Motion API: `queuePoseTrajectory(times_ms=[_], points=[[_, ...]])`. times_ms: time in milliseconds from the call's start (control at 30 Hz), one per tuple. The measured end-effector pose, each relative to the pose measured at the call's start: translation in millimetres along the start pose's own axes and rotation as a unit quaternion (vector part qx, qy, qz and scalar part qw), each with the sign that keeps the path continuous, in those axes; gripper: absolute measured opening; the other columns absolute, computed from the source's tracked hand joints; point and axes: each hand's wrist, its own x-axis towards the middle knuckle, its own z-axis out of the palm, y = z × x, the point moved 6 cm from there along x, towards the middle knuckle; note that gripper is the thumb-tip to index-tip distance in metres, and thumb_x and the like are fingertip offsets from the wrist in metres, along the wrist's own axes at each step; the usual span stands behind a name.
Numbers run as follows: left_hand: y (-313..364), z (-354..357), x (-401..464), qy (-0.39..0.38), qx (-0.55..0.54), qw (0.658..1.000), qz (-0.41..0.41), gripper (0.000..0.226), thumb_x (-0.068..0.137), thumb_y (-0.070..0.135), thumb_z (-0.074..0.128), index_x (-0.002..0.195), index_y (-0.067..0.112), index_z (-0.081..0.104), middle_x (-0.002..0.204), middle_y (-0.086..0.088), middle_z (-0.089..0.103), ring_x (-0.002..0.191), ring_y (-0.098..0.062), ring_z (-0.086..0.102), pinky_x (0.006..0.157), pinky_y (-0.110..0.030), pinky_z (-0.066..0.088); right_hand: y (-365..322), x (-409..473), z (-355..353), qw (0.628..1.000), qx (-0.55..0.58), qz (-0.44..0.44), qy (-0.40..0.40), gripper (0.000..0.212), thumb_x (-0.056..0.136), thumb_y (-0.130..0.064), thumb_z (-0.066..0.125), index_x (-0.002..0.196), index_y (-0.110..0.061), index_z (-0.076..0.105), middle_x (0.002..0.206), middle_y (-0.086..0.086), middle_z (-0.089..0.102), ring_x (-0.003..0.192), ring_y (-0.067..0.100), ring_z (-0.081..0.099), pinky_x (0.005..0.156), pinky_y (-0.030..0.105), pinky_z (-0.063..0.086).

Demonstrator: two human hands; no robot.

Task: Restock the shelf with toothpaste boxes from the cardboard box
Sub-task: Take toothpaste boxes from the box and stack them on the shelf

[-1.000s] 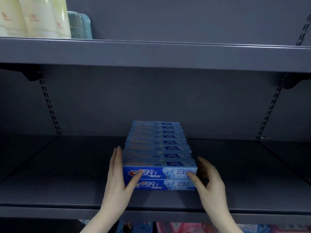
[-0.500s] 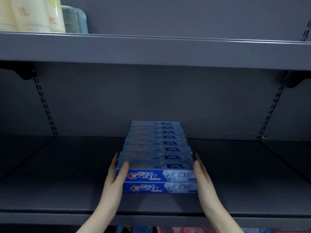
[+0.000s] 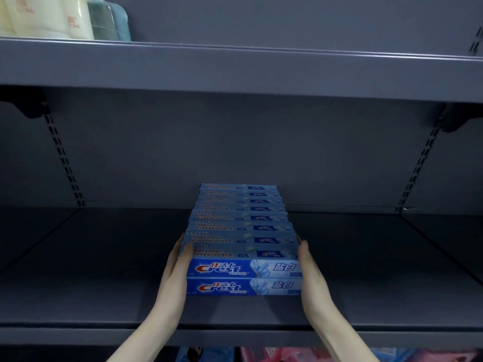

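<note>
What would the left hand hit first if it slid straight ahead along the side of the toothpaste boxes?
Nothing on the shelf: the left hand skirts the toothpaste boxes, so probably the back panel, though depth is uncertain.

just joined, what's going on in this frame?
A person is stocking blue Crest toothpaste boxes on the middle shelf. The boxes sit in a two-high row running back toward the rear panel. The left hand and right hand press flat against the two ends of the front boxes, squaring them up. The cardboard box is not in view.
</note>
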Motion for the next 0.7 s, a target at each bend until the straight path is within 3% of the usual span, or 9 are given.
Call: queuePoseTrajectory(times_ms=[67, 100, 200, 300, 367, 433, 533, 700], points=[[4, 2, -2, 0.0, -0.005, 1.0, 0.008, 0.094, 0.051, 0.067, 0.056, 0.136, 0.03, 0.043, 0.109, 0.01, 0.065, 0.093, -0.005, 0.064, 0.073, -0.024, 0.046, -2, 0, 1, 1.0, -0.007, -0.001, 0.008, 0.04, 0.082, -0.055, 0.029, 0.112, -0.044, 0.052, 0.109, -0.018, 0.064, 0.094, -0.011, 0.061, 0.074, 0.006, 0.047], [5, 3, -3, 0.0, -0.008, 1.0, 0.012, 0.088, 0.057, 0.064, 0.059, 0.137, 0.03, 0.042, 0.11, 0.01, 0.064, 0.093, -0.004, 0.063, 0.073, -0.023, 0.046, -3, -1, 1, 1.0, -0.012, -0.005, 0.008, 0.042, 0.083, -0.056, 0.029, 0.117, -0.043, 0.051, 0.113, -0.017, 0.063, 0.099, -0.009, 0.06, 0.08, 0.008, 0.047], [9, 5, -9, 0.018, -0.011, 1.0, 0.019, 0.058, 0.088, 0.042, 0.053, 0.142, 0.03, 0.033, 0.114, 0.011, 0.059, 0.092, 0.0, 0.058, 0.072, -0.019, 0.043, -3, -4, 0, 1.0, -0.018, -0.007, 0.014, 0.067, 0.084, -0.069, 0.032, 0.14, -0.032, 0.038, 0.136, -0.007, 0.052, 0.124, 0.007, 0.048, 0.108, 0.031, 0.036], [15, 4, -15, 0.029, 0.019, 0.998, 0.049, 0.057, 0.094, 0.03, 0.047, 0.146, 0.03, 0.024, 0.135, 0.007, 0.048, 0.109, -0.004, 0.054, 0.086, -0.021, 0.041, -5, -7, -2, 0.999, -0.015, -0.011, 0.037, 0.075, 0.083, -0.071, 0.032, 0.146, -0.03, 0.027, 0.149, -0.008, 0.036, 0.135, 0.007, 0.035, 0.116, 0.035, 0.024], [19, 0, -18, 0.029, 0.057, 0.995, 0.083, 0.066, 0.09, 0.038, 0.053, 0.147, 0.031, 0.02, 0.147, 0.01, 0.034, 0.126, -0.006, 0.042, 0.099, -0.023, 0.034, -8, -11, -2, 0.998, -0.032, -0.02, 0.056, 0.072, 0.085, -0.066, 0.032, 0.147, -0.03, 0.021, 0.151, -0.012, 0.027, 0.137, 0.004, 0.029, 0.117, 0.031, 0.02], [23, -4, -21, 0.028, 0.128, 0.984, 0.12, 0.082, 0.079, 0.059, 0.058, 0.146, 0.035, 0.017, 0.152, 0.016, 0.024, 0.137, -0.002, 0.028, 0.109, -0.026, 0.026, -11, -16, -3, 0.996, -0.053, -0.034, 0.069, 0.058, 0.096, -0.05, 0.031, 0.148, -0.027, 0.018, 0.147, -0.017, 0.024, 0.133, -0.003, 0.024, 0.11, 0.021, 0.02], [31, -5, -27, 0.022, 0.25, 0.947, 0.2, 0.086, 0.071, 0.067, 0.045, 0.145, 0.037, 0.013, 0.153, 0.019, 0.012, 0.141, 0.004, 0.007, 0.113, -0.026, 0.012, -12, -24, -6, 0.991, -0.096, -0.049, 0.078, 0.054, 0.098, -0.037, 0.03, 0.148, -0.024, 0.016, 0.149, -0.014, 0.024, 0.128, -0.006, 0.022, 0.103, 0.016, 0.019], [39, 3, -39, 0.006, 0.357, 0.893, 0.274, 0.087, 0.075, 0.067, 0.04, 0.148, 0.027, 0.014, 0.153, 0.016, 0.005, 0.141, 0.004, -0.006, 0.114, -0.026, 0.006, -8, -37, -4, 0.979, -0.172, -0.073, 0.079, 0.076, 0.087, -0.062, 0.037, 0.149, -0.025, 0.012, 0.154, -0.011, 0.02, 0.135, -0.001, 0.02, 0.107, 0.02, 0.018]])
